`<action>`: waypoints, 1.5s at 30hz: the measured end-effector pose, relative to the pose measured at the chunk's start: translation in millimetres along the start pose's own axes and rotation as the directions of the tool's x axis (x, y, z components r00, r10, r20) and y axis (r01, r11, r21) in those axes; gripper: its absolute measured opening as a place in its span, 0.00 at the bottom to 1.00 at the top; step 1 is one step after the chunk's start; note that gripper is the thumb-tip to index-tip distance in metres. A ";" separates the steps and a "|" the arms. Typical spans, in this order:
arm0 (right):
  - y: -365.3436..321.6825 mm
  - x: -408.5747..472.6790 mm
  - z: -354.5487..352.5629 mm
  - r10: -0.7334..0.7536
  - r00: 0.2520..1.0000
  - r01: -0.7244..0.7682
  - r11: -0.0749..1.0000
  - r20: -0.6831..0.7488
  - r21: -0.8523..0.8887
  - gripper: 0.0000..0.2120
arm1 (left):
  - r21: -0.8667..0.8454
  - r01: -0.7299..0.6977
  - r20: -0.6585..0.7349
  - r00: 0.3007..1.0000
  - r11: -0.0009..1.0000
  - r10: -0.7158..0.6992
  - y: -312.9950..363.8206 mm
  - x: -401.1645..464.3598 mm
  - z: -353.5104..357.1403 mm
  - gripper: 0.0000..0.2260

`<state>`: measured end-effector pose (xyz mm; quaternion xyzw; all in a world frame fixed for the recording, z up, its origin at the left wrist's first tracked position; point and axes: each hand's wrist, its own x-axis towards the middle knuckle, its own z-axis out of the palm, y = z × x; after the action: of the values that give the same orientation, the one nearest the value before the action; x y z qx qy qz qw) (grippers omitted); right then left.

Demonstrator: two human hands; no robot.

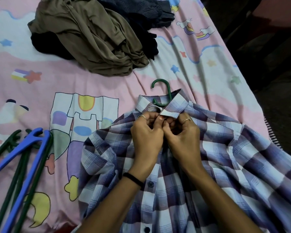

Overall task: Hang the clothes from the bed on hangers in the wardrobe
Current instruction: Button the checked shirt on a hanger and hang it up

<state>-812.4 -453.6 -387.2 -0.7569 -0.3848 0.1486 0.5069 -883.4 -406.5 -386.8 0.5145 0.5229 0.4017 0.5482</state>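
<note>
Two hands work at the throat of the plaid shirt, which lies face-up on the bed with a green hanger already threaded inside, its hook poking out above the collar. Left hand and right hand are both curled in tight, fingertips pinching the placket just below the collar — looks like the top button is being fastened so the shirt sits firm on the hanger. Next, I'd say, comes lifting the lot by the hook and carrying it to the wardrobe, which is not in view. Count-up: one shirt on a hanger; one heap of clothes farther up the bed, at least three garments, olive, black and dark striped; spare hangers at the left edge, one blue and a few dark green, exact number unclear.
</note>
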 end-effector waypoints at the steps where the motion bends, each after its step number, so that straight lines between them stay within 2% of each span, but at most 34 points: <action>1: -0.1 0.4 -0.4 0.002 1.000 -0.002 1.000 0.003 -0.008 0.11 | -0.024 0.017 -0.006 1.000 1.000 -0.017 -1.3 0.3 1.2 0.12; 5: -4.2 -2.0 -1.6 0.038 0.999 -0.040 0.998 -0.023 -0.053 0.08 | -0.034 -0.015 -0.012 1.000 0.999 0.014 -4.7 0.5 3.6 0.11; 9: -11.0 -4.0 -0.1 0.032 0.991 -0.054 0.985 -0.133 -0.162 0.07 | 0.025 -0.099 0.019 0.995 0.995 0.098 -4.6 0.8 2.5 0.09; 14: -13.9 1.3 5.5 0.093 0.980 -0.120 0.981 -0.175 -0.149 0.07 | 0.071 -0.114 0.066 0.992 0.991 0.109 4.6 2.8 -4.3 0.12; 21: -8.3 -10.9 6.8 -0.028 0.979 -0.007 0.986 -0.203 -0.168 0.06 | 0.031 -0.021 0.100 0.995 0.999 0.017 5.9 4.8 -7.6 0.10; 26: -8.0 -16.5 12.1 -0.083 0.976 0.058 0.990 -0.199 -0.130 0.06 | -0.035 -0.017 0.082 0.996 0.999 0.020 13.0 1.6 -7.3 0.14; 31: -5.8 -17.8 13.1 0.015 0.979 -0.021 0.999 -0.203 -0.029 0.05 | -0.031 -0.020 0.079 0.997 0.999 0.022 7.1 3.0 -6.6 0.13; 34: -7.9 -15.6 10.9 0.195 0.971 -0.176 0.975 -0.142 0.136 0.03 | -0.048 -0.020 0.094 0.995 0.999 0.024 5.1 4.6 -6.5 0.12; 36: -11.7 -11.9 7.0 0.333 0.941 -0.300 0.899 -0.052 0.319 0.04 | -0.047 -0.028 0.113 0.993 0.998 0.033 4.9 4.7 -5.4 0.13; 39: -19.6 -5.9 0.1 0.505 0.851 -0.486 0.655 0.142 0.578 0.08 | -0.066 -0.025 0.133 0.990 0.998 0.034 2.2 3.8 -3.3 0.16; 42: -23.8 0.8 -6.3 0.589 0.743 -0.616 0.416 0.318 0.669 0.09 | -0.059 -0.018 0.138 0.990 0.998 0.026 1.4 2.8 -3.8 0.16; 45: -22.2 12.6 -16.0 0.619 0.632 -0.703 0.206 0.465 0.681 0.08 | -0.065 -0.008 0.138 0.990 0.998 0.017 1.5 3.1 -4.4 0.16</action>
<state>-803.9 -450.7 -358.4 -0.5090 0.0706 0.5440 0.6634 -887.2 -402.6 -385.6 0.5265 0.4671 0.3850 0.5970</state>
